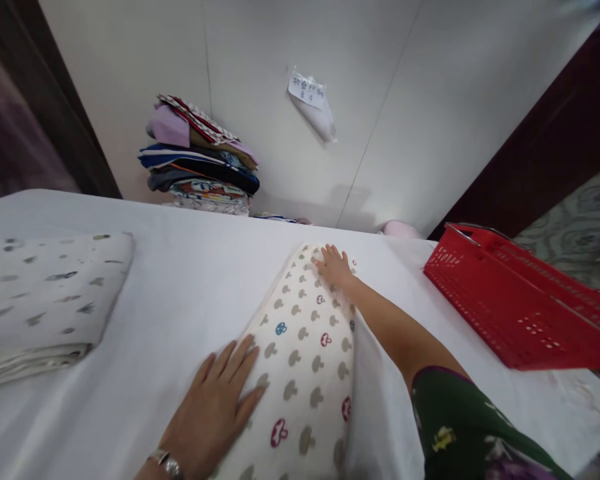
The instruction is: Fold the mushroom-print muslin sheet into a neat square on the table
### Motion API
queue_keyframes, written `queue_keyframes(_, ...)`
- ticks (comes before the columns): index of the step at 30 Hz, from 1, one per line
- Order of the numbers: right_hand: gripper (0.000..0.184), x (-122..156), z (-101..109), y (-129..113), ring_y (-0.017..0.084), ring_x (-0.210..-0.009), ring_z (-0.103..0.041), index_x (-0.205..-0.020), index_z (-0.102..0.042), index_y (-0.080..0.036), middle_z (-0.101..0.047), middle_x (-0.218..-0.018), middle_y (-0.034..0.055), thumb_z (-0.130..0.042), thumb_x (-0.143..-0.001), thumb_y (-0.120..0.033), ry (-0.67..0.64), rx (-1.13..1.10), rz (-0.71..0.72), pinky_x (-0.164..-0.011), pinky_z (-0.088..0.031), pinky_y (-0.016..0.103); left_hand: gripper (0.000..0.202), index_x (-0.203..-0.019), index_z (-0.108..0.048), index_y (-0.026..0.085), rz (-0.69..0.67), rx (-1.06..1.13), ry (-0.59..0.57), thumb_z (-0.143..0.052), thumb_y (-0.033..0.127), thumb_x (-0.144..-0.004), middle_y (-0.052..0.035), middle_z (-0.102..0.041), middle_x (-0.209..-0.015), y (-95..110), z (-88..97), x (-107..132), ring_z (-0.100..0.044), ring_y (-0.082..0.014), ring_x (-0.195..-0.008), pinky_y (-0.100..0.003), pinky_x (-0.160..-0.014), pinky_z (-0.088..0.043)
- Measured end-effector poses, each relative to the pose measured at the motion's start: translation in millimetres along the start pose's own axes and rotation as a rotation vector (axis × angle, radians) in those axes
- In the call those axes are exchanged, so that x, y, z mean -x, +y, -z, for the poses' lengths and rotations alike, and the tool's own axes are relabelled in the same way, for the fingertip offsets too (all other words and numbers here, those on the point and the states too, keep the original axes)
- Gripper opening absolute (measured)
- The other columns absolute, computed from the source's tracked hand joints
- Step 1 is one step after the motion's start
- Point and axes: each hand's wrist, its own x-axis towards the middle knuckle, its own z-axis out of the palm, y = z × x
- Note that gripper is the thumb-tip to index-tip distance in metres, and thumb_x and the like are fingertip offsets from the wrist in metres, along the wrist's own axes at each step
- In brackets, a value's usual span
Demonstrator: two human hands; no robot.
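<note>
While my left hand lay flat with fingers spread on the left edge of the cloth, my right hand, also spread, rested on its far end. Soft and mushroom-printed, it formed a long strip on the white desk. I saw folded fabric leftward, a perforated red basket rightward, stacked textiles beyond, and a handwritten wall note, too blurred to read.

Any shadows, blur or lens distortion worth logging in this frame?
Head view: soft shadow low on the pale wall; head view: apparent wide-angle stretch slants the red basket; head view: bottom-right corner blurred, mushroom-print cloth fairly clear.
</note>
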Motion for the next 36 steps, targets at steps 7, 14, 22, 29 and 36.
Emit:
queue_keyframes(7,0.052,21.5,3.6,36.1,0.026,-0.132,-0.026,-0.123,-0.045,-0.019,-0.035,-0.143,0.0111,-0.023,-0.091,-0.054,-0.065,-0.035,-0.172,-0.103,-0.022,0.048,0.059,-0.134,-0.044,0.025,0.014,0.023,-0.038,-0.036,0.057,-0.085,-0.0025,-0.036,-0.145,2.8,5.8,-3.8,-0.035,-0.0277,-0.131,-0.049,-0.106,-0.03)
queue_keyframes(14,0.049,94.2,13.6,-7.0,0.027,-0.135,-0.019,-0.13,-0.04,-0.017,-0.029,-0.146,0.0128,-0.031,-0.092,-0.047,-0.08,-0.083,-0.025,-0.107,-0.013,0.05,0.061,-0.136,-0.041,0.022,0.028,0.026,-0.062,-0.031,0.057,-0.086,-0.0028,-0.032,-0.147,6.0,7.5,-5.1,-0.031,-0.027,-0.132,-0.047,-0.107,-0.026)
queue_keyframes(22,0.055,276.4,22.8,-80.6,0.025,-0.138,-0.014,-0.135,-0.036,-0.019,-0.026,-0.148,0.0112,-0.031,-0.092,-0.052,-0.198,-0.197,0.338,-0.11,-0.01,0.049,0.061,-0.136,-0.04,0.022,0.02,0.005,-0.08,-0.03,0.056,-0.086,-0.0031,-0.03,-0.148,4.5,6.2,-8.0,-0.031,-0.0284,-0.132,-0.047,-0.105,-0.027)
queue_keyframes(29,0.067,353.3,15.0,-102.7,0.023,-0.14,-0.011,-0.141,-0.03,-0.018,-0.024,-0.149,0.0103,-0.039,-0.088,-0.058,-0.233,-0.321,0.607,-0.113,-0.003,0.047,0.063,-0.136,-0.04,0.022,0.022,0.037,-0.094,-0.032,0.058,-0.084,-0.0033,-0.029,-0.149,2.4,5.6,-12.6,-0.03,-0.0271,-0.133,-0.044,-0.106,-0.028)
queue_keyframes(36,0.05,352.1,19.3,-70.5,0.016,-0.136,-0.026,-0.14,-0.032,-0.024,-0.039,-0.142,0.0055,-0.039,-0.093,-0.039,-0.031,-0.534,0.578,-0.111,-0.022,0.043,0.059,-0.13,-0.047,0.023,0.081,0.179,-0.112,-0.035,0.055,-0.083,-0.0018,-0.036,-0.145,-11.5,13.5,-12.5,-0.042,-0.0203,-0.127,-0.033,-0.105,-0.034)
